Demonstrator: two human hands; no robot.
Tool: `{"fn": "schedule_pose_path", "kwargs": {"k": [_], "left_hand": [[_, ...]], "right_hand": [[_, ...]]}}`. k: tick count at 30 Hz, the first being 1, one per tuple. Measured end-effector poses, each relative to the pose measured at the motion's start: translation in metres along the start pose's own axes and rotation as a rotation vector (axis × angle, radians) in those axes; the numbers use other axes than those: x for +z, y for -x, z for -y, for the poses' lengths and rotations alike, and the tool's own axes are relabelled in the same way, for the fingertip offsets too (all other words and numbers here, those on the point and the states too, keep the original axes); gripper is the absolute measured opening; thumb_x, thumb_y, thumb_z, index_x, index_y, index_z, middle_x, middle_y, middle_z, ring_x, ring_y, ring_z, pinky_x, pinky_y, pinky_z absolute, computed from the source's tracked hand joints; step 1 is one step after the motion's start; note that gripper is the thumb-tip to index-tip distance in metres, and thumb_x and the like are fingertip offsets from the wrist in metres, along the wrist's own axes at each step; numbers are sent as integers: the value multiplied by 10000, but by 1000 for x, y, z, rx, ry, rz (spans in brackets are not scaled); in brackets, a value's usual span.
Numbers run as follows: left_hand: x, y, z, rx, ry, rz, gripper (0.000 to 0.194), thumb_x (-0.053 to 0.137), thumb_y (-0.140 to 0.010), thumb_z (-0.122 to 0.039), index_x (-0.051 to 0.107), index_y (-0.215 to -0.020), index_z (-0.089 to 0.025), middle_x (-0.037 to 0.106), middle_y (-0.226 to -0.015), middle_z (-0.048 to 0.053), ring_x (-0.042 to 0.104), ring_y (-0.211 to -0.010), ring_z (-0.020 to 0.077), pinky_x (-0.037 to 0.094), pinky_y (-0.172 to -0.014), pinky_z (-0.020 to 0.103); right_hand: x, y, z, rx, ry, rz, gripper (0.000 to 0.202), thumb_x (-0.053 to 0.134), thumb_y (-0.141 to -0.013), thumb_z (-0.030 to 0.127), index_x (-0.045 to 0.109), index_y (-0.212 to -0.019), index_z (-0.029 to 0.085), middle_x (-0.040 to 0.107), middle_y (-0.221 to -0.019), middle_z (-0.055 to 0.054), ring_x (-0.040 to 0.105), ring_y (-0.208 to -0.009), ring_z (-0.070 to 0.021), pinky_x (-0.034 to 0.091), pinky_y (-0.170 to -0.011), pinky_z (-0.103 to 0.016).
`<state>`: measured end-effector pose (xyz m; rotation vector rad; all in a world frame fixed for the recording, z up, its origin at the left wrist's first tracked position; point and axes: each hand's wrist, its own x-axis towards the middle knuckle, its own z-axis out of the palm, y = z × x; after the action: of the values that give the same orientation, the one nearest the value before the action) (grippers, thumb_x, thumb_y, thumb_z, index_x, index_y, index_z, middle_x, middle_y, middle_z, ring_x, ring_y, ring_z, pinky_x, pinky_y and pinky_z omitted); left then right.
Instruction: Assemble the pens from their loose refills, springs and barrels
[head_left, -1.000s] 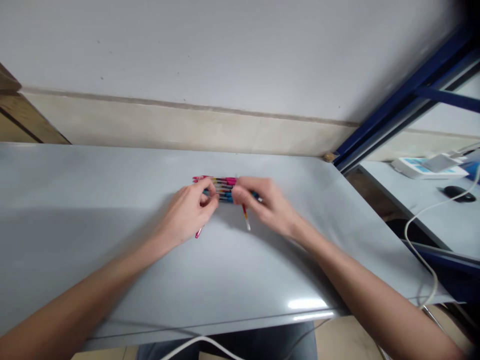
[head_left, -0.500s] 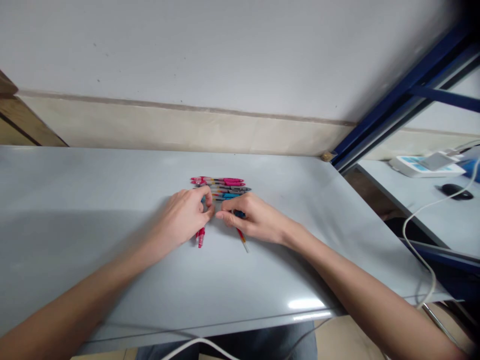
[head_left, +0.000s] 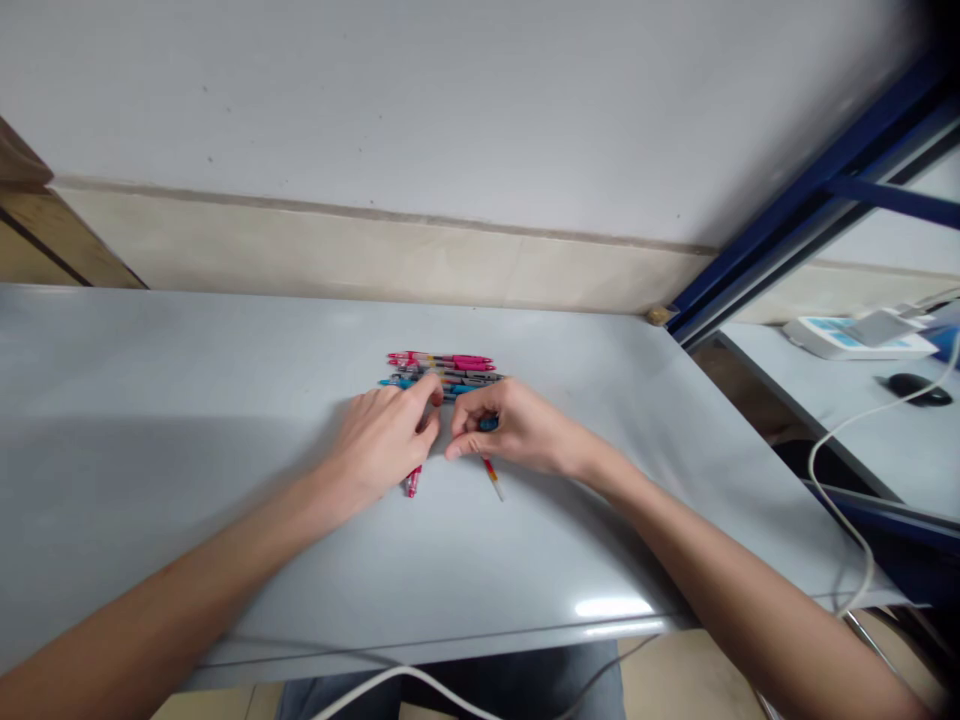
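Several pink, grey and blue pens lie side by side in a row on the grey table. Just below the row's left part is my left hand, thumb and index finger curled with a gap between their tips. A pink pen piece sticks out under it, near the fingers. My right hand is at the row's lower right, fingers bent and thumb close to the index finger. Something blue shows inside its curl, and a thin refill with a red and orange part extends below. What its fingertips grip is hidden.
The tabletop meets a tiled wall behind. To the right, a blue metal frame stands before another desk with a white device and a black mouse. A white cable hangs over the right side.
Both hands have shifted slightly right in the view. More of a blue pen's left end now shows above my left hand. The pink piece below is more covered.
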<state>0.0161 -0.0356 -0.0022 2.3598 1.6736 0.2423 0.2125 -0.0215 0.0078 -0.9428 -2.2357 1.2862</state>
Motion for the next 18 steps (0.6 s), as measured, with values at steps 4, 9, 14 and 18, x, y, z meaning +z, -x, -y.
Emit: {"fn": "schedule_pose_path", "kwargs": {"k": [4, 9, 14, 18], "left_hand": [[3, 1, 2, 30, -10, -10, 176, 479, -922, -228, 596, -1050, -261, 691, -737, -5, 656, -687, 222, 310, -581, 299], [11, 0, 5, 59, -13, -76, 177, 464, -909, -216, 587, -1030, -257, 662, -669, -17, 614, -607, 193, 299, -561, 291], [14, 2, 5, 102, -4, -122, 162, 488, -883, -205, 599, -992, -251, 634, -620, -25, 563, -541, 169, 286, -540, 281], [13, 1, 3, 88, 9, -105, 165, 481, -889, -205, 603, -990, -251, 618, -607, -33, 545, -525, 164, 282, -544, 278]], "right_hand": [[-3, 1, 3, -10, 148, -63, 368, 653, -937, 516, 680, -822, 168, 631, -780, -10, 479, -688, -135, 362, -658, -271], [-11, 10, 11, 185, 352, -221, 213, 583, -960, 286, 592, -771, 187, 529, -650, 28, 387, -581, -118, 288, -574, -267], [2, 17, 16, 308, 528, -298, 206, 540, -919, 150, 564, -719, 197, 538, -582, 20, 354, -503, -112, 244, -552, -287], [9, 15, 10, 292, 588, -319, 171, 564, -922, 187, 595, -754, 199, 547, -578, 16, 368, -486, -115, 235, -547, -296]]}}
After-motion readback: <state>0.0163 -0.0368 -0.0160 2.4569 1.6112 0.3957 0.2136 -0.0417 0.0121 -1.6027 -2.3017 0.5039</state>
